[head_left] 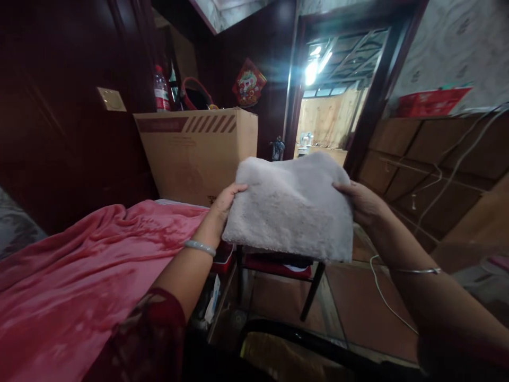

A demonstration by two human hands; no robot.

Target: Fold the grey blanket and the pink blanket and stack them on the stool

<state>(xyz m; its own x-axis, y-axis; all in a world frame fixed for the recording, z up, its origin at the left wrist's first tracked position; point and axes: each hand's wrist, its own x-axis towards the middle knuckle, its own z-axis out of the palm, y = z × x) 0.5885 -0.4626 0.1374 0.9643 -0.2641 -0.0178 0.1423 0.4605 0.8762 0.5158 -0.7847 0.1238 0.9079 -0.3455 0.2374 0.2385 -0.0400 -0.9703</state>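
A light grey, fluffy piece of cloth (290, 212) is held up in front of me, its front face broad and its upper edge dipping in the middle. My left hand (227, 201) grips its left side, thumb on the front. On the right side, my right hand (360, 200) pinches the edge, thumb in front and the other fingers mostly hidden behind. Beneath the cloth stands a dark-legged stool (274, 268) with a red seat edge, its top largely covered from view.
A pink blanket (119, 254) spreads over a bed at left. Behind it stands a large cardboard box (194, 154) with a bottle (160, 87) on top. Stacked boxes (449, 154) with a red basket (433, 101) line the right wall. A white cable (392, 310) crosses the floor.
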